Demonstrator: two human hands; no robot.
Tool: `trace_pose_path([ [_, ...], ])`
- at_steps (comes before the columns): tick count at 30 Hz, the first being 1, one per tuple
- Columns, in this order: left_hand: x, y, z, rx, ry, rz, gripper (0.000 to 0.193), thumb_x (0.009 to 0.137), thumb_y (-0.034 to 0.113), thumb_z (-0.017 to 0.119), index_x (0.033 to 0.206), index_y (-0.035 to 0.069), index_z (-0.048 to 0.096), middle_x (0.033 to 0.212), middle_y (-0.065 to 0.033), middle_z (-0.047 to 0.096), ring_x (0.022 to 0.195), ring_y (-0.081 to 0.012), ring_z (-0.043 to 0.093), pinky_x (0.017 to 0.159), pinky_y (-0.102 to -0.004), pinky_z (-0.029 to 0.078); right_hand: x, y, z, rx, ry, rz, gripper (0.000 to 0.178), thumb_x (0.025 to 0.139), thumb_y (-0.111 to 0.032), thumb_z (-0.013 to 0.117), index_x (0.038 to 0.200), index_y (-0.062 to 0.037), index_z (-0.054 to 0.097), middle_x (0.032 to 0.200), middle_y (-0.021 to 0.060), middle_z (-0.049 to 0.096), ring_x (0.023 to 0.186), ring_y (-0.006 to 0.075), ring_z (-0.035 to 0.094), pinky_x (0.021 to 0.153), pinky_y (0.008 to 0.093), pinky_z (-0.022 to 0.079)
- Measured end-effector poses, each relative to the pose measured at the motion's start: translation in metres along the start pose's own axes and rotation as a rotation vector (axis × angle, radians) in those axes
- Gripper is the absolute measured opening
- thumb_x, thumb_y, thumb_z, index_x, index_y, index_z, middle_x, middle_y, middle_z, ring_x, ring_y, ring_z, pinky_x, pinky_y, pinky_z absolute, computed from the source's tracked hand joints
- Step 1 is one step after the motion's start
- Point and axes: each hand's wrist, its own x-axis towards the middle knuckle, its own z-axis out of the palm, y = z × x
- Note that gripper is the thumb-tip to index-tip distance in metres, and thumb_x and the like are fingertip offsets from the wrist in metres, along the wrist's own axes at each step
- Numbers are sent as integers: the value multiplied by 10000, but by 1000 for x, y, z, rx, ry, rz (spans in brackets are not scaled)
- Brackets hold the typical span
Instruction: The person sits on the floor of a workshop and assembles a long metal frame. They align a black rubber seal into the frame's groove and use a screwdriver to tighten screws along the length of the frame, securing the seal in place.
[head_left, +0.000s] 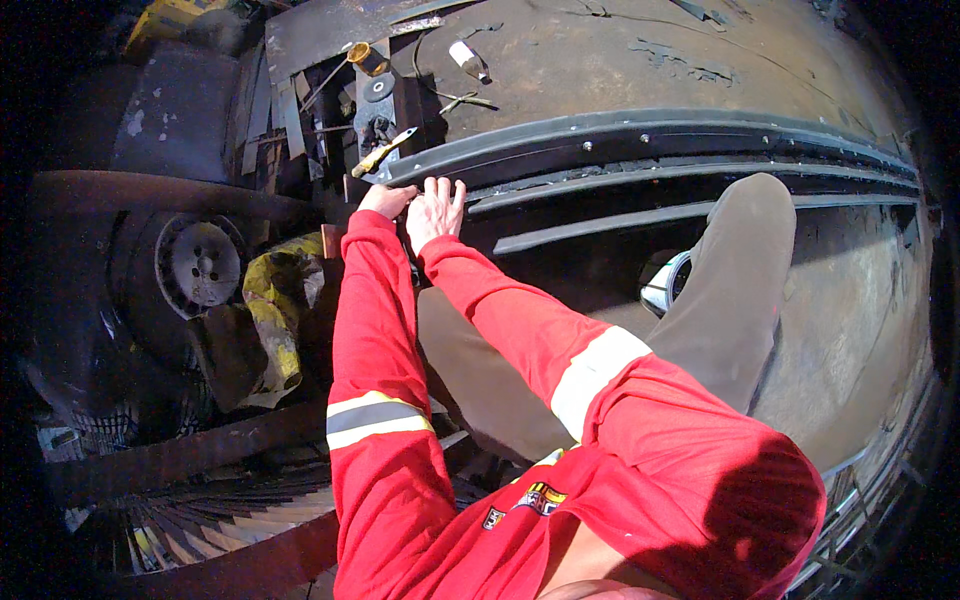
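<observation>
Both hands meet at the near left end of a long dark metal frame [640, 150]: the right hand [434, 210] lies flat on it with fingers spread, and the left hand [385, 200] touches it just beside, grip unclear. A yellow-handled tool [383, 152] rests just beyond; farther off lies a small white bottle [467, 60].

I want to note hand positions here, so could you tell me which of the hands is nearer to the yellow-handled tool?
Left. The left hand lies just below the yellow-handled tool, close to its handle end. The right hand sits further right and lower, on the dark metal rail.
</observation>
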Motion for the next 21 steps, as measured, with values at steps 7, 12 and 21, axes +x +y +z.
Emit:
trace_pose_path([
  [7,13,3,1,-701,-26,-874,710,569,480,787,1087,19,636,1132,-137,627,1027,-207,618,890,-302,480,0,1,7,-12,-7,26,233,791,-207,505,802,-92,707,990,82,588,1035,253,471,1022,483,230],
  [12,8,34,-27,-569,59,-992,742,539,483,810,1089,16,639,1111,-144,637,1040,-223,612,895,-305,474,5,4,11,-74,-27,62,246,799,-215,497,797,-87,707,999,95,589,1025,273,468,1026,488,226],
  [21,18,7,-4,-561,44,-850,718,587,506,776,1065,-11,641,1093,-180,635,1030,-249,617,876,-308,478,3,-1,5,-71,8,104,204,806,-201,514,809,-116,699,985,72,566,1023,251,458,1005,488,250],
])
